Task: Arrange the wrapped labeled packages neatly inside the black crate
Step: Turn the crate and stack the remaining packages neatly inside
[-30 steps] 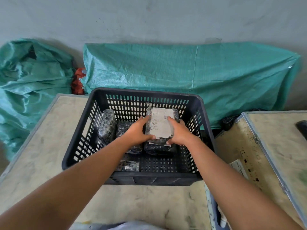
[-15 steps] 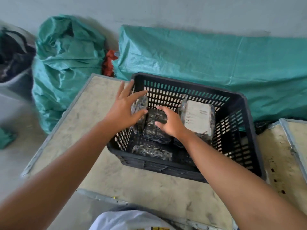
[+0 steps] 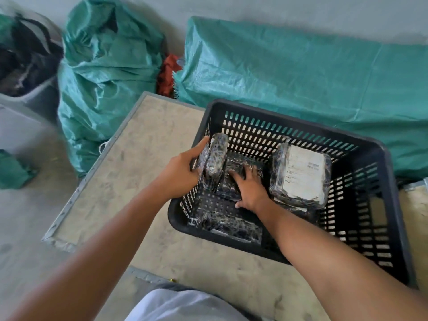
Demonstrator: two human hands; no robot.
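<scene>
The black slotted crate (image 3: 391, 205) sits on a worn table top. Inside it lie several black packages wrapped in clear film. My left hand (image 3: 183, 172) grips an upright package (image 3: 216, 156) that leans against the crate's left wall. My right hand (image 3: 250, 188) lies flat on a dark package (image 3: 236, 165) in the middle of the crate floor. A bigger package with a white label (image 3: 301, 174) rests on another at the right. One more wrapped package (image 3: 231, 225) lies along the near wall.
The table (image 3: 139, 172) has a metal edge; a second table (image 3: 414, 209) adjoins at the right. Green woven sacks (image 3: 106, 72) and a long green-covered bundle (image 3: 301, 72) stand behind. A grey bin (image 3: 25, 66) with dark contents is at far left.
Both hands let go of the labelled package, which now rests at the right. My left hand took hold of the upright package; my right hand settled on the middle one. The view swung left.
</scene>
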